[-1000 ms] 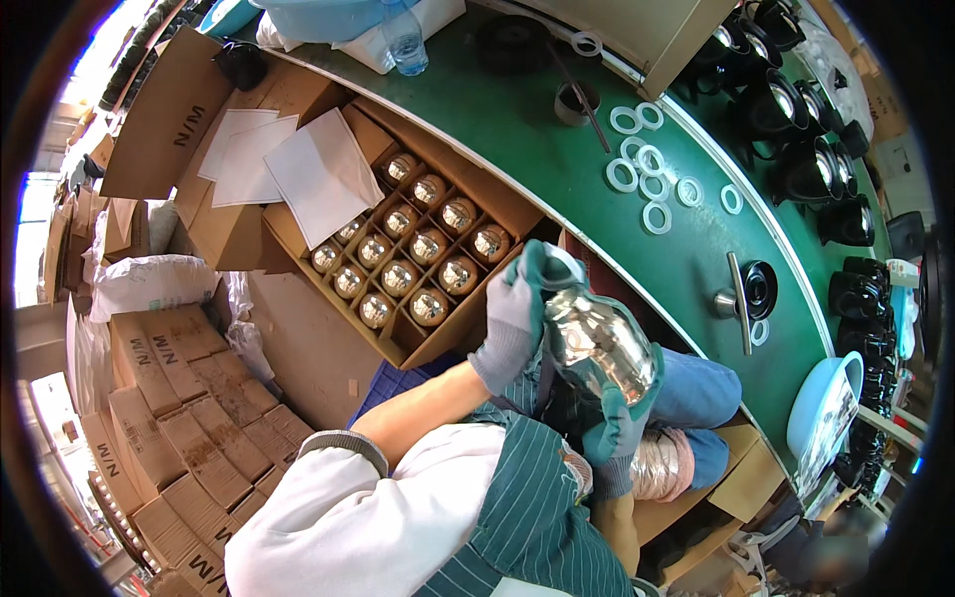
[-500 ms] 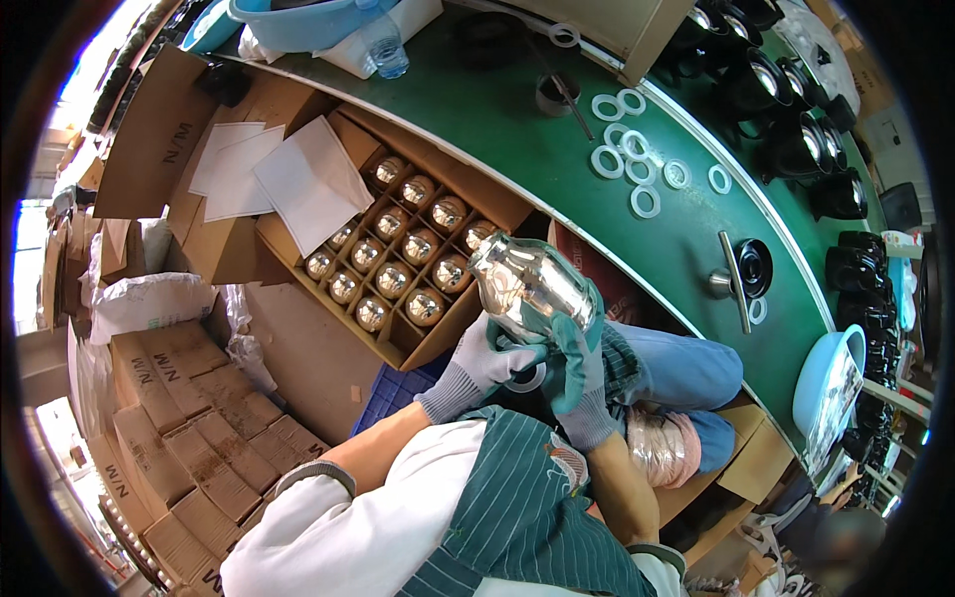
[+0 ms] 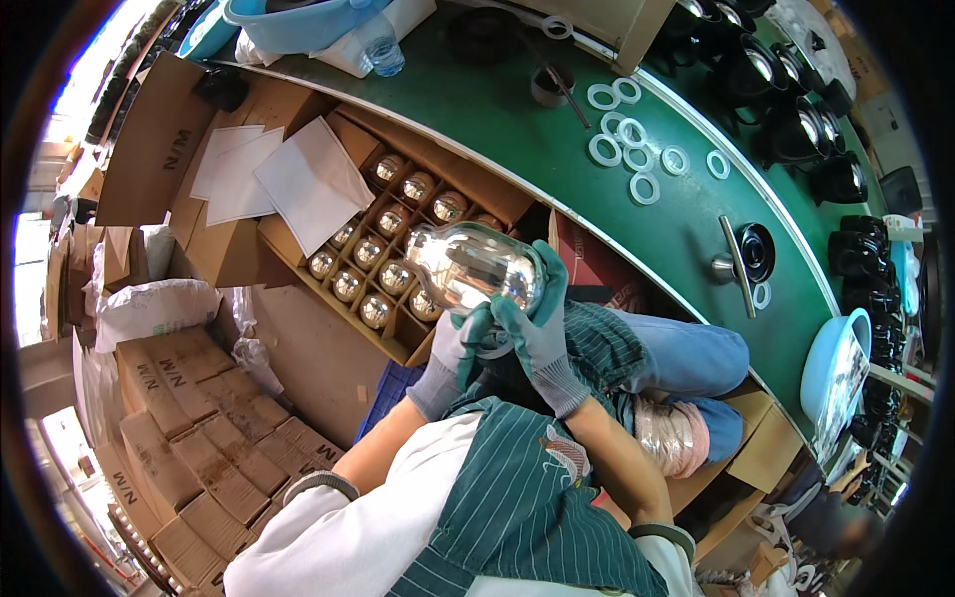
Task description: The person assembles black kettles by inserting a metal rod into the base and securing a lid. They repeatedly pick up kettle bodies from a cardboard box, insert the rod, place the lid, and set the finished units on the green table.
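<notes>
Silver-mirrored, bottle-shaped glass liner (image 3: 476, 267) held tilted, nearly on its side, above the lap; narrower end toward the left, rounded wide end toward the right; right hand in a grey knit glove with green-coated palm (image 3: 542, 333) cups the wide end, fingers (image 3: 550, 274) curled round it and thumb pressed against the near side; left hand in a matching grey-and-green glove (image 3: 455, 350) sits just below the liner, fingers bent inward close to the right thumb; whether they pinch anything cannot be told, a pale piece beside them being too unclear to identify.

Beyond the hands: open brown cardboard carton with dividers (image 3: 490, 194), silver liners (image 3: 368, 249) standing in its cells; white paper sheets (image 3: 316, 181) over its far-left part; to the right, green surface (image 3: 676, 239) bearing flat white rings (image 3: 645, 201), most clustered, some touching; nearer, a round black part (image 3: 758, 254) beside a straight metal rod (image 3: 734, 264); pale blue plastic basin (image 3: 824, 373) at the surface's near end.
</notes>
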Demonstrator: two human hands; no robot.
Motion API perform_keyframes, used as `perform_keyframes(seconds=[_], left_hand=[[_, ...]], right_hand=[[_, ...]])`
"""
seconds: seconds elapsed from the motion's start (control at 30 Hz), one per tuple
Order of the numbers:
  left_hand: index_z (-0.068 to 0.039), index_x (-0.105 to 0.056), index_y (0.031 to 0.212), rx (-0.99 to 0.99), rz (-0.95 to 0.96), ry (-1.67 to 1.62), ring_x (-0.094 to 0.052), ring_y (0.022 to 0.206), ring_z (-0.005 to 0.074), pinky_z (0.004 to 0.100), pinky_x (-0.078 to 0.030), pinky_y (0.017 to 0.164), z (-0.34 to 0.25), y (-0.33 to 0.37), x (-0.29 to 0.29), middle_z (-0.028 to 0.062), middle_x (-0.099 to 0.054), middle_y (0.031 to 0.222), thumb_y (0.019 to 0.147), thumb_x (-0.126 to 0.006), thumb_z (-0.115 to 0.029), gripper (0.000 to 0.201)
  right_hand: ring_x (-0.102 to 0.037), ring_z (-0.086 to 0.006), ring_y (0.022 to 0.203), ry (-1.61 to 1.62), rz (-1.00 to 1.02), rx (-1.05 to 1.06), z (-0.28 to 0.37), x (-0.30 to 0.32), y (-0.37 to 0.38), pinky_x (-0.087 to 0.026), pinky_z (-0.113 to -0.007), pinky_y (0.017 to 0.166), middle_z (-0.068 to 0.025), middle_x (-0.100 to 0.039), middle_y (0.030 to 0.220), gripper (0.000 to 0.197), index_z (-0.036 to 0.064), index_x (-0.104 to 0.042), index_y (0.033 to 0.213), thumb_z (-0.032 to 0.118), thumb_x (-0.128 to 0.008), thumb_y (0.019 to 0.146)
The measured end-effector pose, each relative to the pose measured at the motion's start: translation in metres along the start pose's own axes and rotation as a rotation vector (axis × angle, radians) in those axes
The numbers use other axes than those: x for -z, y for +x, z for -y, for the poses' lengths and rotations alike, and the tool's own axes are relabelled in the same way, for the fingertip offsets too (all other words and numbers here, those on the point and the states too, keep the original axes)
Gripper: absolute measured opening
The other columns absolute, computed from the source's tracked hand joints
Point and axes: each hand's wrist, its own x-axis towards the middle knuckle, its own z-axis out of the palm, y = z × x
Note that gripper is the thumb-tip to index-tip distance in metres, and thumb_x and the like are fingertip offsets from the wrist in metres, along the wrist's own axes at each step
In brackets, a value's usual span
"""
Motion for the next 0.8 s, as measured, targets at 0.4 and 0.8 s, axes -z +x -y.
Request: perform_keyframes(seconds=[0.4, 0.8], left_hand=[[-0.013, -0.068, 0.093, 0.757, -0.068, -0.450, -0.053, 0.051, 0.0124, 0.0246, -0.039, 0.044, 0.046, -0.042, 0.203, 0.0025, -0.064, 0.070, 0.089, -0.067, -0.070, 0.057], [-0.021, -0.056, 0.063, 1.375, -0.202, -0.423, -0.046, 0.040, 0.0035, 0.0171, -0.031, 0.036, 0.131, -0.063, 0.259, -0.0076, -0.052, 0.050, 0.080, -0.073, -0.077, 0.061]], right_hand=[[-0.057, -0.0134, 0.127, 0.013, 0.336, -0.650, -0.030, -0.011, 0.002, -0.044, -0.023, 0.108, -0.0085, -0.053, 0.146, 0.065, 0.0075, -0.039, 0.159, 0.041, -0.057, 0.107], [-0.055, -0.0244, 0.135, 0.165, 0.099, -0.497, 0.029, 0.035, -0.025, -0.042, -0.038, 0.116, -0.0137, -0.051, 0.152, 0.065, 0.0072, -0.036, 0.160, 0.045, -0.051, 0.110]])
